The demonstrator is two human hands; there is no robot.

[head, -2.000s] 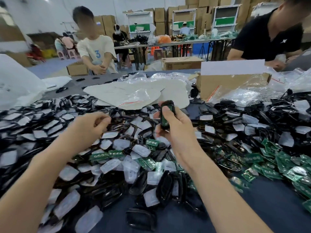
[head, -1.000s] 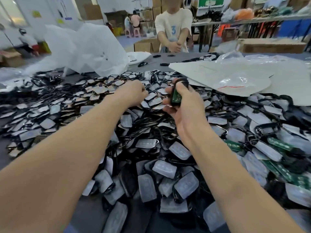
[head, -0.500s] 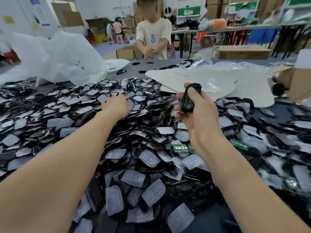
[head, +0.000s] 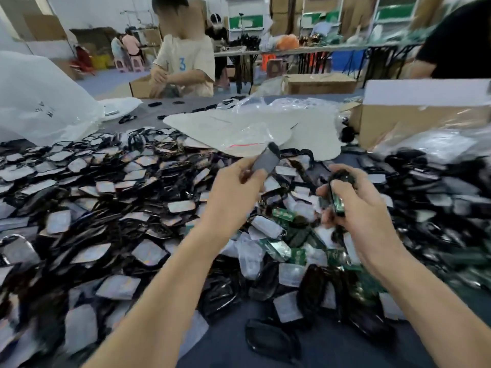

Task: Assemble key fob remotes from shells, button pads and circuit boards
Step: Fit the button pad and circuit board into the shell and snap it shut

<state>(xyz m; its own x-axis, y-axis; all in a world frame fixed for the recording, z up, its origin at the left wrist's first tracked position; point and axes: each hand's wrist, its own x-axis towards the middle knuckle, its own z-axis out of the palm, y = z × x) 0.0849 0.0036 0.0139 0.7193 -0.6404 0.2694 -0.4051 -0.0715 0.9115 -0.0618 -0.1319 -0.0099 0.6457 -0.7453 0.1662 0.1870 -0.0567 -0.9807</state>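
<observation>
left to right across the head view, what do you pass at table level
white plastic bag → left hand pinching a grey piece → right hand gripping a black shell with a green board → heap of black shells

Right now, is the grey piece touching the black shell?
Apart. Head view: pile shows between the grey piece in the left hand and the black shell in the right hand.

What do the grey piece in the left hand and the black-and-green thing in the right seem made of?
Grey piece, pinched by the left hand: matte grey face, dark rim; perhaps a rubbery pad or filmed plastic, blur leaves it open. Black shell in the right hand: dark, slight sheen, likely hard plastic. Circuit board inside it: green, glossy, like lacquered board.
</observation>
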